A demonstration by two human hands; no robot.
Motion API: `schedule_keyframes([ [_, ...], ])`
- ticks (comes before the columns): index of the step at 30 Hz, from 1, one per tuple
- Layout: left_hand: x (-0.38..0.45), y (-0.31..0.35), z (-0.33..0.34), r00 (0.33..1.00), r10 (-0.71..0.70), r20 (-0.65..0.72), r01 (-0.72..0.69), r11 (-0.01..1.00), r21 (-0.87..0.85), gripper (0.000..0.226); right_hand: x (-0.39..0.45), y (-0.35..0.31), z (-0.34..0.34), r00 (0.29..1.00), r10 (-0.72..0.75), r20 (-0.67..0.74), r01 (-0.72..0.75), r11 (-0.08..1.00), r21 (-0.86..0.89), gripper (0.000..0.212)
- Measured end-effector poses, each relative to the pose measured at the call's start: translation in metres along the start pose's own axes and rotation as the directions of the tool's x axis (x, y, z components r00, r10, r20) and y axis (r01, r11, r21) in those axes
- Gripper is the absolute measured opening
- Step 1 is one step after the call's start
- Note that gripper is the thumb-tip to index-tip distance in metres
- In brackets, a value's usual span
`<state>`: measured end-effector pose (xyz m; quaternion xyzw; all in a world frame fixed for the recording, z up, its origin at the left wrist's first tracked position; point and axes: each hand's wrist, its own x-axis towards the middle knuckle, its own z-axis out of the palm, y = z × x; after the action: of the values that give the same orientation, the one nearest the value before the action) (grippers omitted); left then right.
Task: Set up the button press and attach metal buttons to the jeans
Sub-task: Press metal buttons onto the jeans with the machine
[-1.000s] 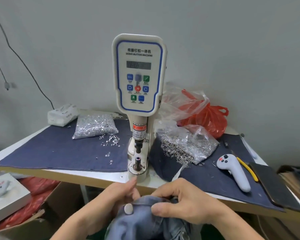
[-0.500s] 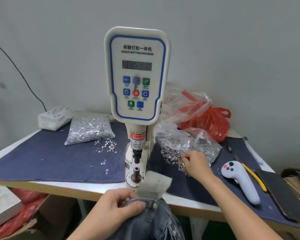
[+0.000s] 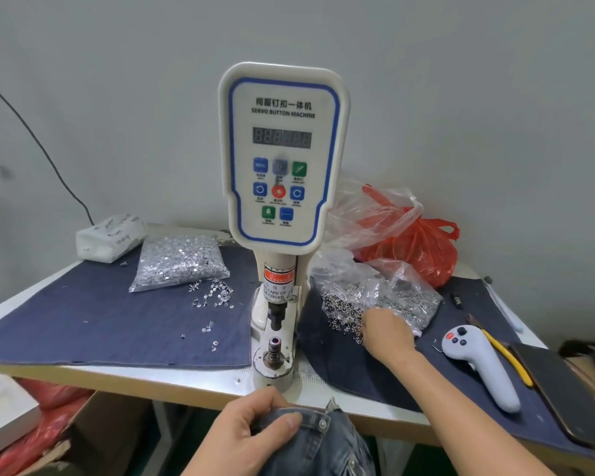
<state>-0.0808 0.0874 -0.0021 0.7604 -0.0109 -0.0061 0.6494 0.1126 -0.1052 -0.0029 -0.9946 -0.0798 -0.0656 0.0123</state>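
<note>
A white servo button machine (image 3: 282, 159) stands at the table's front edge, its lower die post (image 3: 274, 352) bare under the punch. My left hand (image 3: 251, 427) grips the waistband of the blue jeans (image 3: 320, 444) below the table edge; a metal button (image 3: 322, 423) shows on the waistband. My right hand (image 3: 385, 333) reaches into the loose dark metal buttons (image 3: 344, 310) spilling from a clear bag (image 3: 392, 290) right of the machine. Its fingertips are hidden among the buttons.
A clear bag of silver tacks (image 3: 179, 261) lies left of the machine, with loose tacks (image 3: 213, 293) on the navy cloth (image 3: 100, 321). A grey controller (image 3: 478, 365), yellow-handled pliers (image 3: 509, 359), a dark phone (image 3: 571, 389) and a red plastic bag (image 3: 423, 249) sit to the right. A white packet (image 3: 107, 237) is back left.
My right hand left the jeans and moved up to the pile of dark buttons. My left hand keeps hold of the waistband. The camera has come closer to the machine.
</note>
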Motion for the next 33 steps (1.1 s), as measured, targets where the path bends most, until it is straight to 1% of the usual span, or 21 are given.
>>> schedule_keyframes([
  [2,0.0,0.001,-0.001,1.0,-0.005,-0.021,0.004,1.0,-0.025,0.039,-0.001,0.001,-0.002,1.0,0.0,-0.014,0.0,1.0,0.018,0.02],
  [3,0.0,0.001,-0.001,0.999,-0.01,-0.035,0.009,0.999,-0.037,0.042,-0.002,0.0,-0.003,1.0,-0.003,-0.013,0.003,1.0,0.029,0.02],
  [7,0.0,0.004,0.0,0.998,-0.014,-0.067,0.012,1.0,-0.025,0.026,-0.005,0.0,-0.004,0.999,-0.028,-0.021,0.03,0.996,0.082,0.015],
  [10,-0.003,0.003,0.0,0.998,-0.011,-0.061,0.011,1.0,-0.006,0.025,-0.007,0.001,-0.003,0.996,-0.042,-0.075,0.051,0.992,0.118,0.015],
  [12,-0.004,0.003,-0.001,0.998,-0.009,-0.062,0.009,1.0,0.001,0.023,-0.008,0.002,-0.003,0.994,-0.036,-0.105,0.055,0.982,0.183,0.014],
  [14,-0.004,0.003,-0.002,0.998,-0.002,-0.069,0.002,1.0,-0.004,0.024,-0.008,0.0,-0.005,0.987,-0.033,-0.158,0.08,0.951,0.299,0.014],
  [15,-0.005,0.002,-0.002,0.997,-0.007,-0.073,0.007,1.0,-0.007,0.024,-0.009,-0.002,-0.007,0.982,-0.021,-0.19,0.095,0.916,0.39,0.014],
  [16,-0.005,0.002,-0.001,0.997,-0.014,-0.075,0.014,1.0,-0.01,0.023,-0.011,-0.005,-0.01,0.977,0.006,-0.211,0.103,0.859,0.502,0.012],
  [18,-0.006,0.001,-0.002,0.997,-0.027,-0.075,0.026,1.0,-0.015,0.02,-0.016,-0.015,-0.02,0.978,0.088,-0.192,0.082,0.676,0.733,0.014],
  [19,-0.006,0.002,-0.002,0.997,-0.03,-0.074,0.028,0.999,-0.018,0.02,-0.02,-0.02,-0.026,0.981,0.121,-0.149,0.058,0.554,0.831,0.016],
  [20,-0.007,0.001,-0.002,0.997,-0.031,-0.075,0.029,0.999,-0.023,0.022,-0.024,-0.025,-0.031,0.987,0.134,-0.084,0.022,0.408,0.913,0.018],
  [21,-0.007,0.001,-0.002,0.996,-0.036,-0.077,0.034,0.999,-0.027,0.022,-0.029,-0.031,-0.036,0.992,0.123,-0.002,-0.028,0.238,0.971,0.018],
  [22,-0.008,0.002,-0.002,0.996,-0.041,-0.079,0.039,0.999,-0.027,0.022,-0.034,-0.037,-0.041,0.992,0.088,0.091,-0.096,0.06,0.994,0.017],
  [23,-0.007,0.001,-0.002,0.995,-0.046,-0.083,0.044,0.999,-0.024,0.019,-0.04,-0.043,-0.045,0.984,0.043,0.175,-0.171,-0.074,0.982,0.016],
  [24,-0.007,0.001,-0.002,0.995,-0.045,-0.088,0.043,0.999,-0.021,0.017,-0.045,-0.049,-0.049,0.97,0.004,0.244,-0.241,-0.143,0.96,0.018],
  [26,-0.007,0.002,-0.002,0.995,-0.041,-0.088,0.039,0.999,-0.018,0.018,-0.055,-0.06,-0.053,0.94,-0.049,0.338,-0.342,-0.171,0.924,0.027],
  [28,-0.008,0.002,-0.002,0.996,-0.04,-0.084,0.038,0.999,-0.022,0.021,-0.062,-0.068,-0.055,0.918,-0.075,0.389,-0.396,-0.166,0.903,0.03],
  [33,-0.01,0.001,-0.002,0.996,-0.034,-0.079,0.032,0.999,-0.03,0.021,-0.067,-0.079,-0.054,0.887,-0.094,0.452,-0.46,-0.097,0.882,0.03],
])
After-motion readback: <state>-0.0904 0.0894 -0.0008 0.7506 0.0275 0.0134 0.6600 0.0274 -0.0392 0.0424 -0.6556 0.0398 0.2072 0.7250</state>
